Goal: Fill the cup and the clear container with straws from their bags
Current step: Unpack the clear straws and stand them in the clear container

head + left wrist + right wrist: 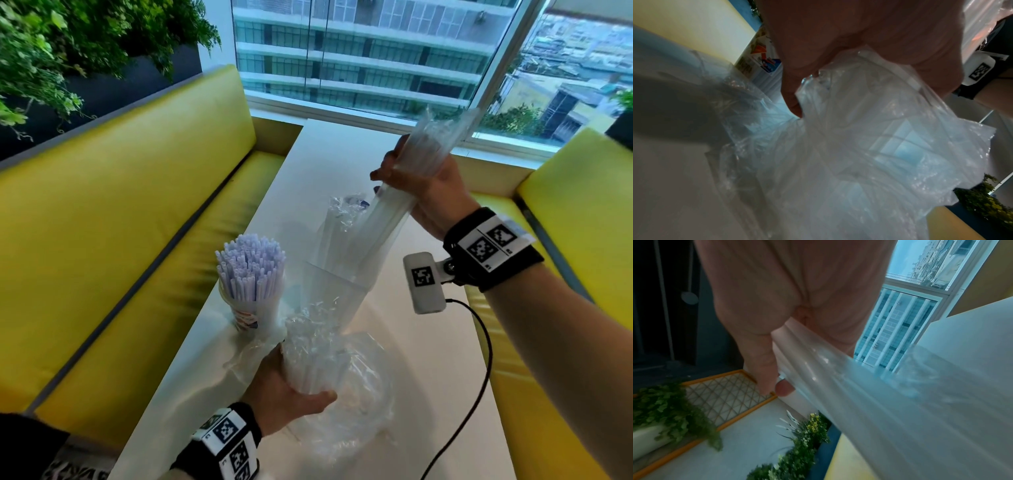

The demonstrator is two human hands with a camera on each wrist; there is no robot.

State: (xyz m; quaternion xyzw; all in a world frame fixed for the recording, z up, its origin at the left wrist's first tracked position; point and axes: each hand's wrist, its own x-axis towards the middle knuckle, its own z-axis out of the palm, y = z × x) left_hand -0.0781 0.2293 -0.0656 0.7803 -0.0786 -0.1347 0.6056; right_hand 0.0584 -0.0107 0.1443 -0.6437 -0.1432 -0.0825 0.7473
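A cup point(251, 317) packed with pale lilac straws point(249, 265) stands at the table's left edge. Right of it stands the clear container point(334, 294). My right hand point(416, 183) grips a bundle of clear straws point(387, 219) tilted over the container, lower ends inside its mouth; the right wrist view shows my thumb point(764, 369) curled round the bundle point(838, 382). My left hand point(291, 390) holds the crumpled clear bag point(315, 353) with some straws in it, near the table's front; in the left wrist view the bag point(869, 146) bulges under my fingers point(795, 104).
The white table point(428, 377) runs toward a window, with yellow benches point(102, 222) on both sides. Another crumpled plastic bag point(346, 209) lies behind the container. Loose plastic point(363, 411) spreads beneath my left hand. A black cable point(479, 377) hangs from the right wrist camera.
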